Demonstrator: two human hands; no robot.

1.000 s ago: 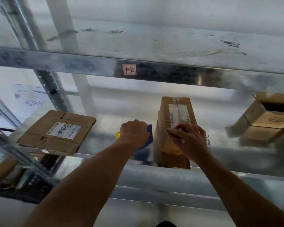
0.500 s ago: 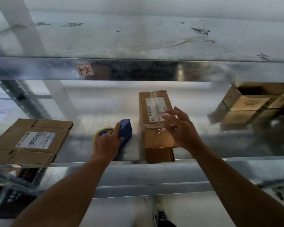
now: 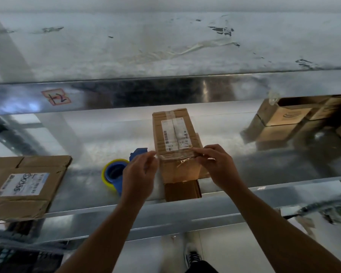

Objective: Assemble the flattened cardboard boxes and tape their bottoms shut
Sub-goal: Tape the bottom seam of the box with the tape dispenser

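- Red-edged sticker (image 3: 56, 96) on the shelf beam (image 3: 165, 93), up and left of where the left hand (image 3: 139, 174) and right hand (image 3: 219, 166) pinch the tape strip (image 3: 175, 157): handwritten "12".
- White label (image 3: 23, 184) on the flattened cardboard (image 3: 47, 164), far left of the grip: a scrawl like "SS70S", uncertain.
- Shipping label (image 3: 174, 134) on the box (image 3: 158, 123), just beyond the grip: a barcode, with print too small to read.

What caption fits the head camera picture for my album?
Left hand and right hand hold clear tape across a cardboard box on the shelf.

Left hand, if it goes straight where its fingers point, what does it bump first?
Probably the cardboard box, right ahead of the left hand; its fingers pinch clear tape at the box's edge, though depth is unclear.
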